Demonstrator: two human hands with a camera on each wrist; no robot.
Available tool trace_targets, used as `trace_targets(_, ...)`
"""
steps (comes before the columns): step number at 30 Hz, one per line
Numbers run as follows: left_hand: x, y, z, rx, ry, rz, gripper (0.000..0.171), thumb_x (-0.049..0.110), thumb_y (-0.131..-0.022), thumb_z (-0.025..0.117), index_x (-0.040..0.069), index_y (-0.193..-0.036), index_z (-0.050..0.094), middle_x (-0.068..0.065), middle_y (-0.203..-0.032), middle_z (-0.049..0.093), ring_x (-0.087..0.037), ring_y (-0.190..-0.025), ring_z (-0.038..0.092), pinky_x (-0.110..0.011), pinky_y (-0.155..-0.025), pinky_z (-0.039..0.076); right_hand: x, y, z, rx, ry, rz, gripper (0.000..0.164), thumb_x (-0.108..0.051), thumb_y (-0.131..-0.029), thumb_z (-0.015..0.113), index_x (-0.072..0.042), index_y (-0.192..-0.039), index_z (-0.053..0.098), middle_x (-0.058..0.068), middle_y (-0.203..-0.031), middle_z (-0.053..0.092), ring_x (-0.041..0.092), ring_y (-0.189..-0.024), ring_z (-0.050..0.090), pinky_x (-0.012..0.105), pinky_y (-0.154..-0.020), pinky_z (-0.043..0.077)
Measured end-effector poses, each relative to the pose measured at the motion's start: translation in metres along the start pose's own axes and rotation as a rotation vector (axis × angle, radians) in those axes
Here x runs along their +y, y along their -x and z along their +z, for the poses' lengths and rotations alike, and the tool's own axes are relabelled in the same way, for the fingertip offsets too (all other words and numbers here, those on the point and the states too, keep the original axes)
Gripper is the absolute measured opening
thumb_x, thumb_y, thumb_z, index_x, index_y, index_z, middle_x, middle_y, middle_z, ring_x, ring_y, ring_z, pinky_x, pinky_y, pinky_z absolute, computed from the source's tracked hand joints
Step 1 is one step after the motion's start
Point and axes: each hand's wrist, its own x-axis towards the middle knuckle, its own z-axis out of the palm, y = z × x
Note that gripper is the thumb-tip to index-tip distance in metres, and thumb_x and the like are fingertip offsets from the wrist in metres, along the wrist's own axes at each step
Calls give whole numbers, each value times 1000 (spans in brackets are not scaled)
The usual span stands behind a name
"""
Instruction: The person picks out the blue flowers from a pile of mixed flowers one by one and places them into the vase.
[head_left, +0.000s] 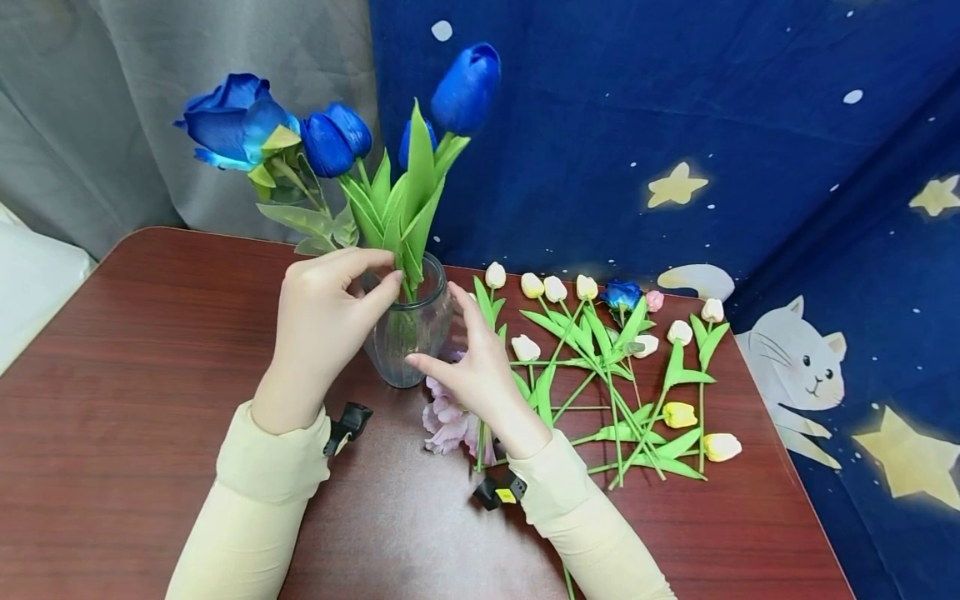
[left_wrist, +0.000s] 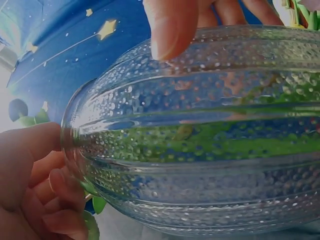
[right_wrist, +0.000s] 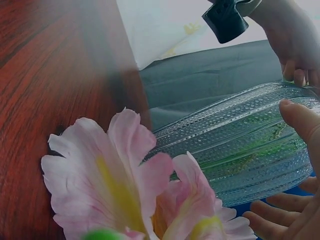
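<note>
A clear ribbed glass vase (head_left: 405,354) stands upright near the back edge of the table. Blue tulips (head_left: 467,90) with green leaves and a large blue rose (head_left: 234,121) rise at it. At the vase's mouth, my left hand (head_left: 315,321) pinches a tulip's green stem between thumb and forefinger. My right hand (head_left: 491,379) is beside the vase, thumb and fingers spread about its right side. Its thumb (right_wrist: 300,117) lies at the glass in the right wrist view; whether the fingers touch the vase, I cannot tell. Green stems show blurred through the textured glass.
To the right lie several white and yellow tulips (head_left: 680,415) with crossed stems, and a smaller blue rose (head_left: 621,293). A pale pink-purple flower (right_wrist: 115,175) lies just right of the vase, under my right hand. Curtains (head_left: 570,167) hang behind the table (head_left: 150,400).
</note>
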Motion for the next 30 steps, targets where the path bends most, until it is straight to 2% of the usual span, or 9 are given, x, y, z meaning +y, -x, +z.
trace_targets(8, 1, 2, 0, -82, -64, -44, 11, 5, -80, 71, 2, -89, 75, -9, -81, 70, -17, -54, 53, -32, -52, 42, 0, 0, 0, 1, 5, -7, 90, -29, -76, 83, -24, -148, 29, 1, -131, 53, 13, -109, 57, 32, -89, 50)
trace_targets(23, 3, 0, 0, -123, -64, -96, 10, 8, -82, 70, 3, -89, 75, -8, -81, 71, -16, -51, 50, -32, -49, 40, 1, -1, 0, 4, 8, -23, 91, -30, -76, 83, -20, -149, 29, 2, -131, 52, 12, -111, 56, 30, -89, 50)
trace_targets(30, 4, 0, -1, -133, -68, -113, 9, 9, -83, 68, 5, -87, 75, -6, -79, 70, -14, -50, 48, -32, -49, 38, 2, -1, 0, 6, 7, -21, 91, -31, -76, 83, -22, -149, 29, 1, -130, 52, 11, -111, 55, 29, -89, 50)
